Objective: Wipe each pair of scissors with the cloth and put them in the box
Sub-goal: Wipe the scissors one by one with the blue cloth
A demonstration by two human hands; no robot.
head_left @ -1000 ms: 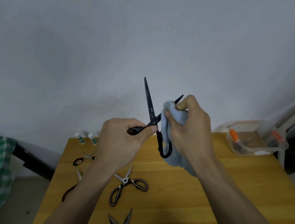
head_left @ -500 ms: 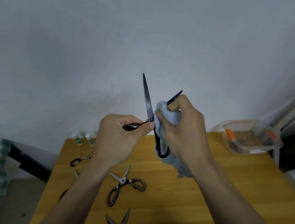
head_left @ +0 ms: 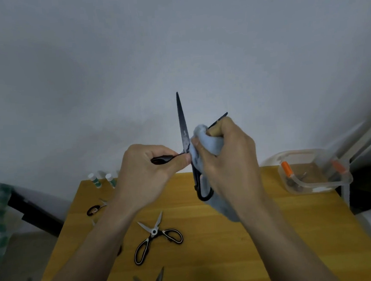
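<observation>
black scissors (head_left: 183, 127); pale blue cloth (head_left: 209, 145); yellow table (head_left: 265, 234)

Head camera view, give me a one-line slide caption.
Left hand holds open black scissors upright while right hand wipes one blade with a blue cloth.

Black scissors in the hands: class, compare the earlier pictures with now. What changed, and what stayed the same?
The right hand slid the cloth slightly along the slanted blade of the black scissors; the upright blade barely shifted. The left hand keeps gripping one handle. The scissors on the table and the box stayed put.
</observation>
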